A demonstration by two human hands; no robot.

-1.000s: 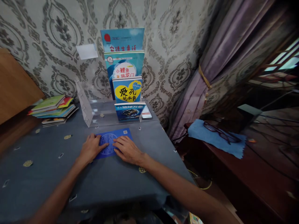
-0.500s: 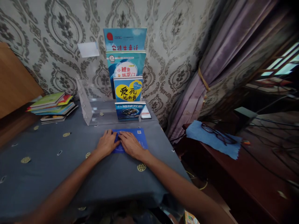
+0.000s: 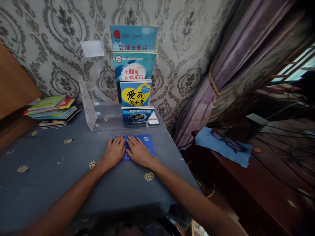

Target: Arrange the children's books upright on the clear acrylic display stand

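Note:
A blue book or booklet (image 3: pixel 148 144) with a small QR code at its far right corner lies flat on the cloth-covered table (image 3: pixel 115 193). My left hand (image 3: pixel 114 151) rests palm down over its left part, fingers stretched forward. Beside it my right hand (image 3: pixel 139 152) lies flat on the book's middle, fingers stretched out. The two hands nearly meet, and they hide much of the cover. Just beyond them stands a clear acrylic rack (image 3: pixel 108 124) holding a column of upright books, the front one a dark blue book (image 3: pixel 135 118) with a globe picture.
At the left is a pile of books (image 3: pixel 52 109). A white label (image 3: pixel 92 49) shows on the rack's upper left. Right of the table, a reddish-brown desk (image 3: pixel 221 173) carries a blue cloth (image 3: pixel 206 141), glasses (image 3: pixel 227 141) and cables. A tied curtain (image 3: pixel 197 108) hangs behind.
My left hand has shifted slightly and its fingers now reach further forward, flatter on the book. My right hand's fingers have straightened forward too. The view has moved a little.

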